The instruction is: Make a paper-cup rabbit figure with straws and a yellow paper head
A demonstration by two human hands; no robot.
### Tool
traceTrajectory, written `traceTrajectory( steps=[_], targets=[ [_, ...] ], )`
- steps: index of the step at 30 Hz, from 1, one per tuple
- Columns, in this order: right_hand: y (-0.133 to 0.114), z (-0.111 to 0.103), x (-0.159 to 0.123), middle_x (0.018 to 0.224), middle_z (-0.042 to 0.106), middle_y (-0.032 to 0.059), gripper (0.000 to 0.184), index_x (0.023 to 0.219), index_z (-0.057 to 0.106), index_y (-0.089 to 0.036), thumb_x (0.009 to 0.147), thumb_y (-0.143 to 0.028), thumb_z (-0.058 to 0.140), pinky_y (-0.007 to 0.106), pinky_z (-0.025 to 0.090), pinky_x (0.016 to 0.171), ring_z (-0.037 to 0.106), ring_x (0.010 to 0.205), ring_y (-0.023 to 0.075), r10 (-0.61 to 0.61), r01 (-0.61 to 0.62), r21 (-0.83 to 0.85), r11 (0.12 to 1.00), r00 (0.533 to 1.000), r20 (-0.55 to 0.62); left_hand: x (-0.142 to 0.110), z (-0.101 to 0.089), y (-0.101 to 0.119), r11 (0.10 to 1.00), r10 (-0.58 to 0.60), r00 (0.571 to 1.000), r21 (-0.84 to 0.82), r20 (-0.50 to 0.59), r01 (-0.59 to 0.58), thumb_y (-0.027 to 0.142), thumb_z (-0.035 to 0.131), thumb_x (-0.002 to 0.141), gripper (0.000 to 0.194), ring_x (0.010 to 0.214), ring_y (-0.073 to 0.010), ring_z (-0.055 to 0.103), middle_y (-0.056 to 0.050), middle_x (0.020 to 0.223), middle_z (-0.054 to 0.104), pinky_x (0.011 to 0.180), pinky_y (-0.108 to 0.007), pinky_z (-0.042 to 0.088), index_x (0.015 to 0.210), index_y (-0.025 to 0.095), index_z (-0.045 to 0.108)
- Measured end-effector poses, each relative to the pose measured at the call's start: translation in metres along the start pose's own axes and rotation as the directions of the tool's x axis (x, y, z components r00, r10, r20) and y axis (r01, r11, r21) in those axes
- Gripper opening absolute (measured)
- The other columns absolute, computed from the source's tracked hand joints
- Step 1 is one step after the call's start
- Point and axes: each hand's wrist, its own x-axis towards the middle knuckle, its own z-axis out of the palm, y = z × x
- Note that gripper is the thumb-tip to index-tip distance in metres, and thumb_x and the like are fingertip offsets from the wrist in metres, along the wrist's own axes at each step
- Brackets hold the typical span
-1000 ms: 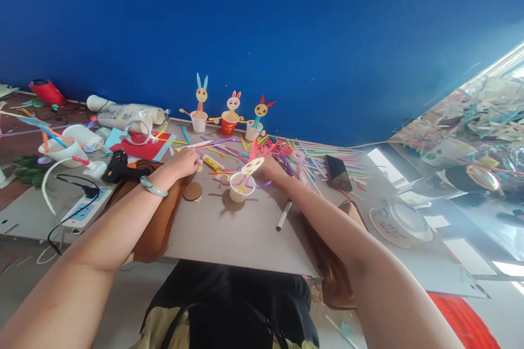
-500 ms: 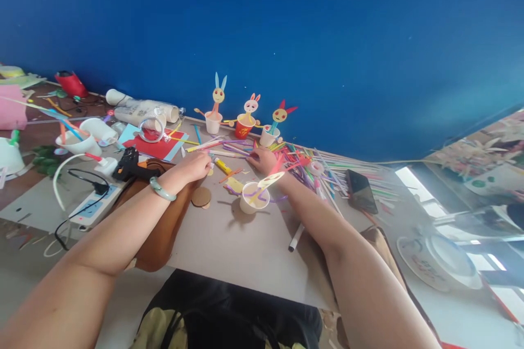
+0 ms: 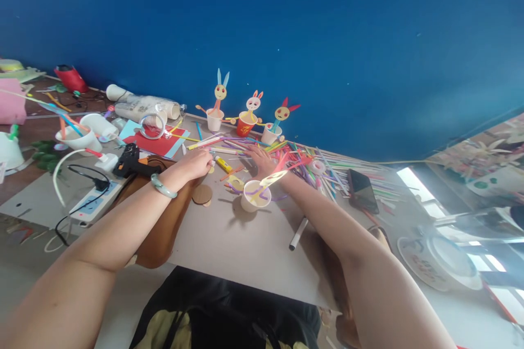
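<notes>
My left hand (image 3: 199,164) is closed, knuckles up, beside a yellow tube (image 3: 223,163); a small pale bit shows at its fingertips, too small to name. My right hand (image 3: 262,162) lies with fingers spread at the near edge of a pile of coloured pipe cleaners (image 3: 301,161). Just in front of my right wrist stands a paper cup (image 3: 256,199) with a rabbit-like figure of a pale face, red ears and purple arms. Along the wall are three more cup figures: a blue-eared one (image 3: 220,94), a pink-eared one (image 3: 252,104) and a red-eared one (image 3: 282,113).
A black glue gun (image 3: 133,161) rests by a power strip (image 3: 93,200) and a brown case (image 3: 164,234) at left. Round cardboard discs (image 3: 202,194) lie near the left wrist. A black-capped marker (image 3: 298,234) and a phone (image 3: 362,190) are at right.
My right hand's fingers have spread from a more curled pose over the pipe cleaners. The left hand stays closed in nearly the same place. The view has shifted slightly.
</notes>
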Motion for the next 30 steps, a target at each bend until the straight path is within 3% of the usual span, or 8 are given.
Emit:
traceTrajectory(
  steps=[3,6,10,15,19,22,25,30],
  targets=[
    [-0.009,0.009,0.000,0.149,0.049,0.0101,0.086,0.137,0.056,-0.023,0.060,-0.044,0.089,0.045,0.028,0.121,0.039,0.141,0.0349,-0.018,0.018,-0.041,0.999,1.000,0.005,0.000,0.000,0.000,1.000,-0.006,1.000,-0.005,0.002,0.006,0.017,0.050,0.084,0.022,0.100,-0.0261,0.067,-0.013,0.097,0.072,0.086,-0.033,0.052,0.082,0.015,0.071],
    [-0.012,0.009,0.002,0.147,0.050,0.0143,0.072,0.138,0.052,-0.021,0.075,-0.041,0.080,0.052,0.029,0.119,0.041,0.140,0.0368,0.076,-0.081,-0.052,0.995,0.993,-0.088,0.000,0.000,-0.001,1.000,-0.002,1.000,-0.014,0.001,0.002,0.016,0.050,0.083,0.021,0.100,-0.0258,0.066,-0.013,0.096,0.072,0.086,-0.032,0.051,0.081,0.016,0.071],
    [0.001,-0.011,-0.004,0.134,0.061,0.0129,0.053,0.132,0.057,-0.023,0.081,-0.028,0.070,0.050,0.041,0.112,0.053,0.130,0.0339,0.131,-0.135,-0.022,0.991,0.984,-0.118,0.001,0.001,-0.002,0.999,0.006,1.000,-0.034,0.000,-0.006,0.016,0.050,0.082,0.021,0.094,-0.0238,0.067,-0.011,0.091,0.072,0.084,-0.031,0.051,0.075,0.017,0.070],
    [0.014,-0.042,-0.049,0.129,0.065,0.0129,0.051,0.129,0.057,-0.019,0.079,-0.023,0.062,0.047,0.051,0.101,0.062,0.119,0.0310,0.147,-0.144,0.039,0.989,0.984,-0.102,0.001,0.000,0.000,0.999,-0.006,1.000,-0.031,0.004,0.006,0.019,0.051,0.083,0.022,0.097,-0.0258,0.068,-0.013,0.093,0.073,0.087,-0.033,0.051,0.079,0.016,0.072],
    [0.007,-0.052,-0.100,0.128,0.066,0.0131,0.064,0.133,0.052,-0.020,0.071,-0.021,0.066,0.041,0.055,0.093,0.066,0.113,0.0286,0.140,-0.138,0.092,0.986,0.990,-0.016,0.000,-0.004,0.002,1.000,-0.015,1.000,-0.027,0.024,0.016,0.020,0.051,0.082,0.024,0.099,-0.0281,0.068,-0.015,0.094,0.073,0.088,-0.035,0.051,0.082,0.014,0.074],
    [-0.006,-0.055,-0.134,0.148,0.049,0.0149,0.086,0.145,0.040,-0.023,0.067,-0.030,0.076,0.044,0.046,0.107,0.051,0.135,0.0308,0.121,-0.135,0.160,0.978,0.988,0.097,-0.002,-0.008,0.005,0.999,-0.027,0.999,-0.028,0.038,0.028,0.017,0.051,0.080,0.025,0.099,-0.0290,0.068,-0.015,0.094,0.074,0.086,-0.035,0.051,0.084,0.014,0.075],
    [-0.023,-0.061,-0.153,0.155,0.040,0.0152,0.108,0.155,0.022,-0.025,0.065,-0.039,0.081,0.050,0.034,0.117,0.035,0.147,0.0322,0.149,-0.148,0.152,0.977,0.989,0.009,-0.005,-0.012,0.007,0.999,-0.036,0.998,-0.033,0.045,0.037,0.016,0.051,0.079,0.024,0.098,-0.0291,0.069,-0.014,0.093,0.074,0.085,-0.035,0.051,0.086,0.014,0.074],
    [-0.056,-0.063,-0.150,0.149,0.048,0.0166,0.127,0.159,0.002,-0.024,0.064,-0.046,0.084,0.052,0.034,0.115,0.039,0.144,0.0339,0.136,-0.121,0.148,0.982,0.986,-0.092,-0.005,-0.013,0.008,0.999,-0.026,0.998,-0.025,0.060,0.027,0.015,0.051,0.078,0.022,0.095,-0.0292,0.069,-0.015,0.089,0.073,0.083,-0.035,0.050,0.081,0.014,0.073]
  ],
)
